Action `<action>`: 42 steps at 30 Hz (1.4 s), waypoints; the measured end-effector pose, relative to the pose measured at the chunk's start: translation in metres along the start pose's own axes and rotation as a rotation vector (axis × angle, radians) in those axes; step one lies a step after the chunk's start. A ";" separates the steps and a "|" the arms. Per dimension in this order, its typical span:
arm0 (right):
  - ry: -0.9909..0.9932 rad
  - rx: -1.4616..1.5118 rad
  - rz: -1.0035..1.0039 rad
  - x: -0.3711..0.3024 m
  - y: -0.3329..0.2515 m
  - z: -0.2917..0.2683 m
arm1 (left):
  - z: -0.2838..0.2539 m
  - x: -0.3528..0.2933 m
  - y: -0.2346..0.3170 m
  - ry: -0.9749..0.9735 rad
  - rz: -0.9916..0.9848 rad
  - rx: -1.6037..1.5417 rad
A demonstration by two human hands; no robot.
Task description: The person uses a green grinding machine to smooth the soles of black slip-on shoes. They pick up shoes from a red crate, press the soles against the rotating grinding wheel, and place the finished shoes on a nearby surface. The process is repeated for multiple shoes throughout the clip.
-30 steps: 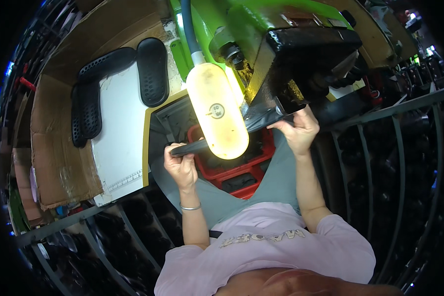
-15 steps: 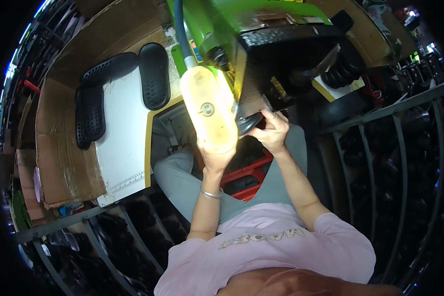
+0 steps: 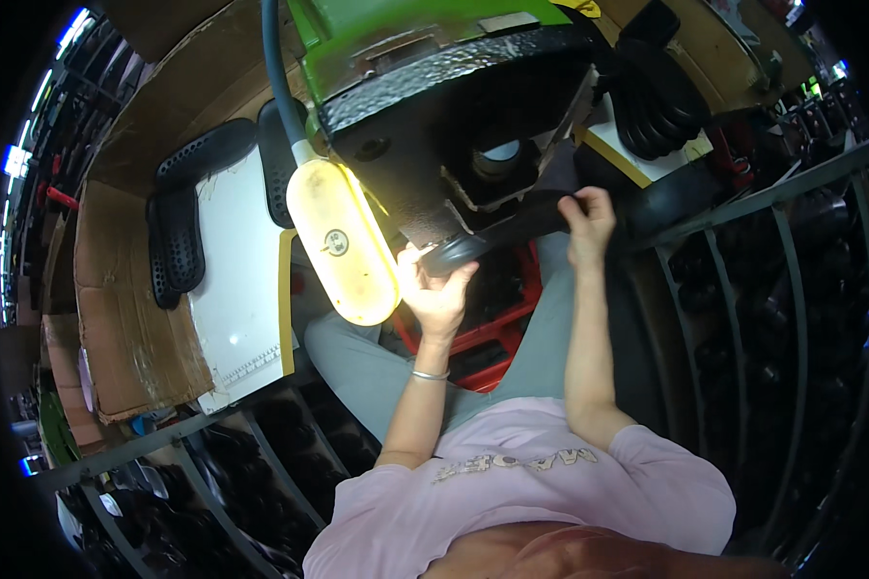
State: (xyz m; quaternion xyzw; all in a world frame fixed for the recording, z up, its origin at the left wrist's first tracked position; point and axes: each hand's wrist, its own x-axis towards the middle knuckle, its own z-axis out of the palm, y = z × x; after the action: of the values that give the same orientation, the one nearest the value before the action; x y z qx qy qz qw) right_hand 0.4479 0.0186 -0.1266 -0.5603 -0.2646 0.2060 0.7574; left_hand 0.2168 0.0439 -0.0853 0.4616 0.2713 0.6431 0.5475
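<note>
The left grip [image 3: 436, 301] pinches one end of a black sole [image 3: 456, 253], just below the machine [image 3: 444, 106]; the right grip [image 3: 590, 229] pinches the other end. Farther below the machine, a red crate [image 3: 497, 335] has dark contents, too dim to identify. Left of the machine, beyond the lamp [image 3: 346, 241], an open cardboard box [image 3: 126, 251] borders the white desk [image 3: 237, 299], with holed black pads [image 3: 176, 241] inside.

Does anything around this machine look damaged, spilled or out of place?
Mostly just wear: the green machine has a scuffed, brownish patch above its front edge, where the paint looks rubbed away, and the cardboard at the left is creased. I see no spill, and the black piece being held shows no clear damage.
</note>
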 end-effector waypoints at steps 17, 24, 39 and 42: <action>-0.349 0.088 -0.184 -0.064 -0.084 0.108 | -0.155 -0.007 0.074 0.080 0.028 -0.184; -0.716 0.484 0.749 -0.131 -0.014 0.115 | -0.205 -0.046 0.156 -0.120 0.286 0.447; -0.792 0.007 0.798 -0.098 0.004 0.120 | -0.160 -0.063 0.189 -0.380 0.278 0.608; -0.525 -0.261 0.156 -0.101 0.047 0.117 | -0.149 -0.055 0.191 -0.462 0.270 0.590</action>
State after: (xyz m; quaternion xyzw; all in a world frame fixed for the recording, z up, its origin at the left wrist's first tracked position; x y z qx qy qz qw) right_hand 0.2948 0.0572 -0.1615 -0.5991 -0.4315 0.3656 0.5667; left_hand -0.0043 -0.0332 -0.0023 0.7630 0.2510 0.4830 0.3487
